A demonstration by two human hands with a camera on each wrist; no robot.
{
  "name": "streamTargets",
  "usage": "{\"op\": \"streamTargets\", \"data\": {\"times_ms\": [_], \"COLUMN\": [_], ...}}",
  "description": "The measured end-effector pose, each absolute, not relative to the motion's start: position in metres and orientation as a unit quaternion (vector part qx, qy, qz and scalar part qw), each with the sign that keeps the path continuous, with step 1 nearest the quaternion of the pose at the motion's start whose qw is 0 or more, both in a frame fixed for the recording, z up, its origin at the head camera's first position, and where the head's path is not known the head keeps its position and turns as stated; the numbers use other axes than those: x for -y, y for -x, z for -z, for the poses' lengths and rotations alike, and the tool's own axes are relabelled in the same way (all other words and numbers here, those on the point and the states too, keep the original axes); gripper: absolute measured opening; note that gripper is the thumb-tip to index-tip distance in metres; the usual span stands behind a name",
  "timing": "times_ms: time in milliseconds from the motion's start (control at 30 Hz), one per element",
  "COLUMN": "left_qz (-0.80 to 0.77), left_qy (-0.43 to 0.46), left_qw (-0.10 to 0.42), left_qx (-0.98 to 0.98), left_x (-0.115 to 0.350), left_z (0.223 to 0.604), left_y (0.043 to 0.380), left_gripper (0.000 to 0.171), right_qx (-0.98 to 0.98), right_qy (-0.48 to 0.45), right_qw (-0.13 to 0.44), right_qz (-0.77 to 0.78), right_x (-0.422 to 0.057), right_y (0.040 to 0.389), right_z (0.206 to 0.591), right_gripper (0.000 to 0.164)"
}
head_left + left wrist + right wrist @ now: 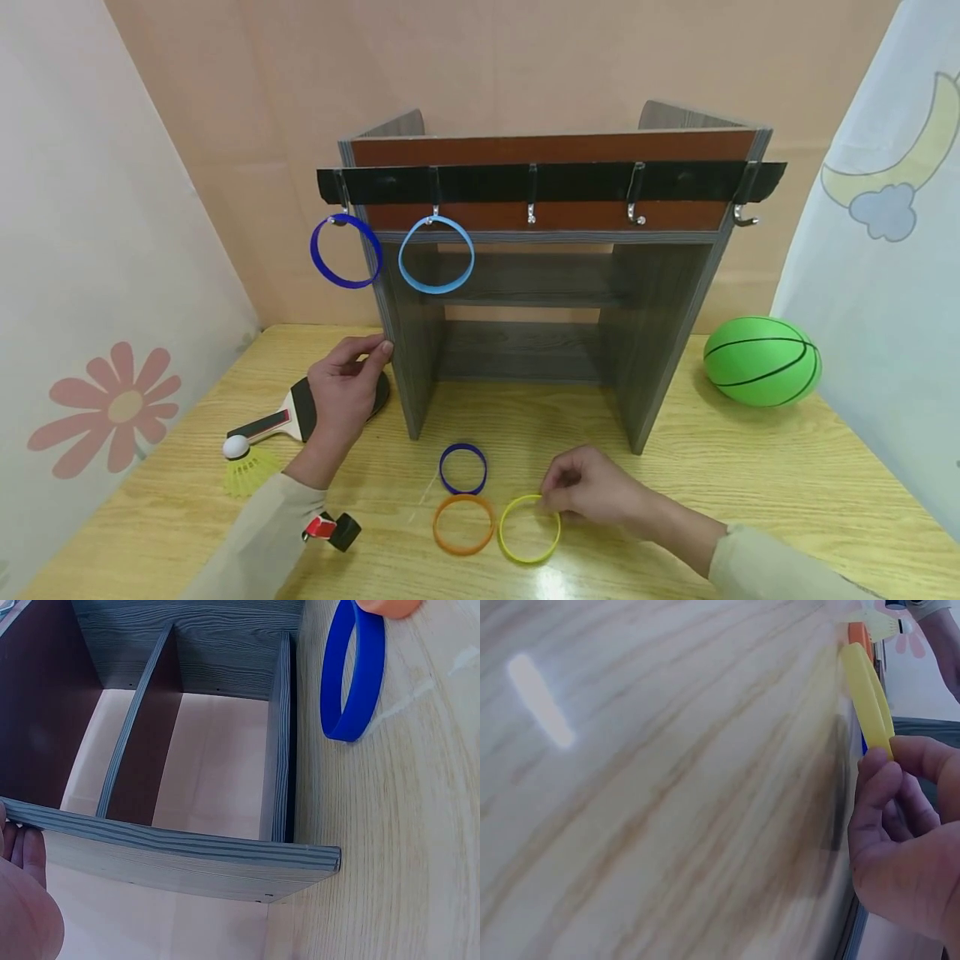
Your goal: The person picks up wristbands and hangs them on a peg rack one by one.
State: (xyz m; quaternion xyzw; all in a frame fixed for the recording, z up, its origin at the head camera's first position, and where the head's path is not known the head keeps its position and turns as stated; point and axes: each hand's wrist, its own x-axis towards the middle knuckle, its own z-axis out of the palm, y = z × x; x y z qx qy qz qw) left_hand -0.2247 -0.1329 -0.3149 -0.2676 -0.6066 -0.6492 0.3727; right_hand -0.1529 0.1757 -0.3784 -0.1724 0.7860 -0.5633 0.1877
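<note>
Two hands are at work, and the right hand (588,487) pinches a yellow ring (866,694) between thumb and fingers, their tips closed together on its band. The left hand (347,383) grips the left edge of a gray shelf unit (667,333), thumb in front and fingers bent behind the panel. Being round, the yellow ring has no long axis; it reaches leftward and toward the person from the pinch, and the right wrist view catches it nearly edge-on. Whether it touches the desk (750,500) cannot be told. It is in front of the shelf unit, just right of an orange ring (462,551), and looks plain, bright and smooth, a thin flat-sided band holding a circular shape. Behind the orange ring, a dark blue ring (366,682) sits on the desk. Above, a black strip (483,185) on the shelf unit carries five metal hooks; another dark blue ring (352,285) hangs from the leftmost, and a light blue ring (437,289) from the next.
</note>
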Motion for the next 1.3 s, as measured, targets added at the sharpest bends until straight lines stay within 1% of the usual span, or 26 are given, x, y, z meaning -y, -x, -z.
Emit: {"op": "streamTargets", "data": {"times_ms": [200, 300, 533, 733, 967, 1133, 1300], "left_qz": [0.650, 0.653, 0.651, 0.650, 0.650, 0.661, 0.663], "left_qy": [0.266, 0.267, 0.266, 0.271, 0.273, 0.274, 0.276], "left_qw": [0.372, 0.370, 0.373, 0.374, 0.375, 0.369, 0.371], "left_qx": [0.608, 0.605, 0.606, 0.603, 0.602, 0.593, 0.588], "left_x": [0.133, 0.133, 0.133, 0.133, 0.133, 0.134, 0.137], "left_z": [0.315, 0.315, 0.316, 0.316, 0.316, 0.318, 0.328], "left_y": [0.224, 0.225, 0.227, 0.227, 0.226, 0.228, 0.239], "left_gripper": [0.007, 0.007, 0.008, 0.008, 0.008, 0.007, 0.007], "right_qx": [-0.771, -0.763, -0.745, -0.721, -0.679, -0.637, -0.577], "right_qy": [0.169, 0.165, 0.173, 0.193, 0.225, 0.241, 0.290], "right_qw": [0.211, 0.212, 0.179, 0.144, 0.091, 0.070, 0.047], "right_qz": [0.577, 0.588, 0.618, 0.650, 0.693, 0.729, 0.762], "right_x": [-0.187, -0.192, -0.200, -0.207, -0.208, -0.203, -0.196], "right_y": [0.153, 0.153, 0.155, 0.158, 0.162, 0.163, 0.165], "right_z": [0.371, 0.366, 0.349, 0.325, 0.295, 0.278, 0.267], "right_gripper": [0.003, 0.004, 0.005, 0.006, 0.015, 0.019, 0.025]}}
